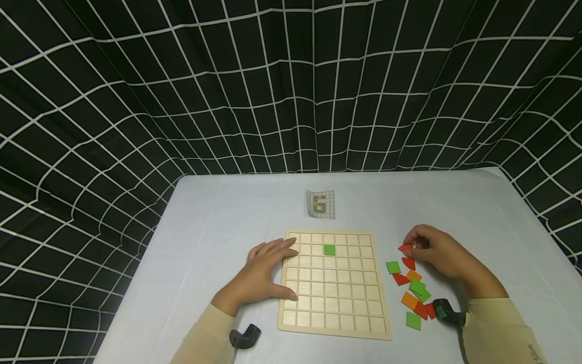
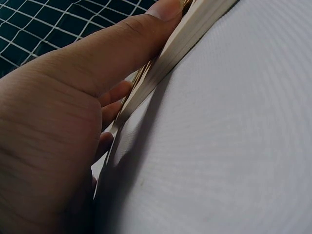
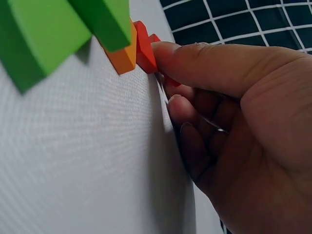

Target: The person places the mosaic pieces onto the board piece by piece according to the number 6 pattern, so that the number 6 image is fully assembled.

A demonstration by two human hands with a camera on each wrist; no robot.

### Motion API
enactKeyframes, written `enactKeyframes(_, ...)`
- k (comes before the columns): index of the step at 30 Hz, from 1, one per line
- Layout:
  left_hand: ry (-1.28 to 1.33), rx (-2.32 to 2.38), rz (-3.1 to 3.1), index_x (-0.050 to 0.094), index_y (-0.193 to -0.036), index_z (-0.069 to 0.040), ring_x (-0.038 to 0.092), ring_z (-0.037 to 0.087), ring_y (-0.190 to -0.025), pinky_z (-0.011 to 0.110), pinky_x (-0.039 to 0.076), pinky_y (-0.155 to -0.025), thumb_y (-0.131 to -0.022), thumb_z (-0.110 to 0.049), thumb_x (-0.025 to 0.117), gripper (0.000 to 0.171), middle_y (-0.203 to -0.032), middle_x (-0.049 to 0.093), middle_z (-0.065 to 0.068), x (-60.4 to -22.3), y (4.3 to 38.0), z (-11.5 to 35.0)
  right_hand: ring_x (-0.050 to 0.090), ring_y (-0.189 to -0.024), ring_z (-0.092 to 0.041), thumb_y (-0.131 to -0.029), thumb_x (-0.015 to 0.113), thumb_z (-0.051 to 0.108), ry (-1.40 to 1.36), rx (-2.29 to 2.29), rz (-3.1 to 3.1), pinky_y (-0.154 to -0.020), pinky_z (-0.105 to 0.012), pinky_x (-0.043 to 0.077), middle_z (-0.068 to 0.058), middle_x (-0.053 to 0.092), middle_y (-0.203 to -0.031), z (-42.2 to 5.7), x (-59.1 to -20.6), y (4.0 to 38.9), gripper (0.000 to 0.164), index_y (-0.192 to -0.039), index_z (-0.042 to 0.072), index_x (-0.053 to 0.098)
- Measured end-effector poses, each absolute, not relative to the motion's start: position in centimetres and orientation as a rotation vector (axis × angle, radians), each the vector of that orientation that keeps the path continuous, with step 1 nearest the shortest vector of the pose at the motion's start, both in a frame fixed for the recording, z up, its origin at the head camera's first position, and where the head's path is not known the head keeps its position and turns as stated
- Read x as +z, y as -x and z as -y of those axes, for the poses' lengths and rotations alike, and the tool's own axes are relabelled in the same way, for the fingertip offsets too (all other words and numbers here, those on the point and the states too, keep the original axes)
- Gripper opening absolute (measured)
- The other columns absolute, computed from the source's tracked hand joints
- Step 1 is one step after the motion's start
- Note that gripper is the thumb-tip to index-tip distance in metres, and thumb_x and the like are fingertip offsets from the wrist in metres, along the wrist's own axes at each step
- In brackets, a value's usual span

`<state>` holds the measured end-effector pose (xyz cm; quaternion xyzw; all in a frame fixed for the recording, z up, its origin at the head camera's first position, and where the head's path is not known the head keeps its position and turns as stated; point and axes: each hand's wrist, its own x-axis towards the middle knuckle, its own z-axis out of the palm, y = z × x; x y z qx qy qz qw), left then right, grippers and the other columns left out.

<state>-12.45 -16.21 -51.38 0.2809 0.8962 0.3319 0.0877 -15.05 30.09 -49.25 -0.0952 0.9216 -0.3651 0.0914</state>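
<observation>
Clearly, the wooden grid board [image 1: 331, 289] has room around it: white tabletop [image 1: 218, 212] runs wide to its left, and more stretches past its far edge to a dark curtain [image 1: 313, 101] with white lines. Just beyond that far edge lies a small printed card [image 1: 320, 204] with a coloured pattern. Right of the board the space is tighter, with loose pieces [image 1: 417, 286] in green, orange and red strewn near its side, some overlapping. The board is pale, raised at the rim and divided into square cells; one flat green tile [image 1: 329, 249] sits in its second row from the far edge, middle column. Well right of the board's upper part, the right hand [image 1: 429, 248] pinches a red piece [image 1: 404, 247] between thumb and fingers, above another red one with a curved edge. At the board's left edge, the left hand [image 1: 263, 273] rests with fingers and thumb spread, their tips touching the rim, grasping no piece.
</observation>
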Motion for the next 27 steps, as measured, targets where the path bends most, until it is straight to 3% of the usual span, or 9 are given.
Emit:
enactKeyframes(4,-0.823,0.965,-2.667,0.060,-0.152,-0.021,0.026,0.026,-0.160,0.057,0.009,-0.126,-0.072,-0.059,0.098,0.097,-0.176,0.033,-0.004,-51.5,12.5,16.2,0.053,-0.090,-0.026,-0.095,0.084,0.007,0.245,-1.074,-2.741,-0.069,-0.030,0.046,-0.003,0.056,-0.089,-30.0,-49.1,15.1,0.018,-0.103,0.011,0.068)
enactKeyframes(10,-0.827,0.956,-2.667,0.060,-0.153,-0.021,0.025,0.026,-0.160,0.056,0.009,-0.126,-0.072,-0.059,0.097,0.097,-0.176,0.033,-0.004,-51.4,12.5,16.3,0.055,-0.097,-0.029,-0.096,0.081,0.005,0.241,-1.037,-2.735,-0.077,-0.034,0.050,-0.005,0.063,-0.100,-30.0,-48.8,15.2,0.026,-0.121,0.007,0.076)
enactKeyframes(18,-0.832,0.955,-2.666,0.060,-0.153,-0.020,0.025,0.026,-0.160,0.056,0.010,-0.126,-0.072,-0.059,0.097,0.097,-0.176,0.033,-0.004,-51.4,12.5,16.3,0.059,-0.100,-0.031,-0.098,0.079,0.006,0.250,-1.008,-2.762,-0.084,-0.044,0.055,-0.006,0.069,-0.106,-30.1,-48.7,15.1,0.010,-0.107,0.011,0.078)
enactKeyframes(23,-0.828,0.959,-2.663,0.060,-0.153,-0.020,0.025,0.026,-0.160,0.057,0.009,-0.126,-0.073,-0.059,0.097,0.096,-0.176,0.033,-0.004,-51.4,12.5,16.2,0.062,-0.105,-0.035,-0.099,0.079,0.007,0.245,-0.994,-2.787,-0.090,-0.053,0.056,-0.011,0.072,-0.113,-30.1,-48.2,15.0,0.016,-0.115,0.007,0.081)
enactKeyframes(27,-0.829,0.951,-2.668,0.060,-0.153,-0.021,0.025,0.025,-0.160,0.057,0.010,-0.126,-0.073,-0.059,0.097,0.096,-0.176,0.033,-0.004,-51.4,12.5,16.2,0.062,-0.106,-0.036,-0.100,0.078,0.007,0.221,-0.991,-2.805,-0.089,-0.053,0.056,-0.013,0.073,-0.115,-30.1,-47.9,15.0,0.017,-0.117,0.005,0.081)
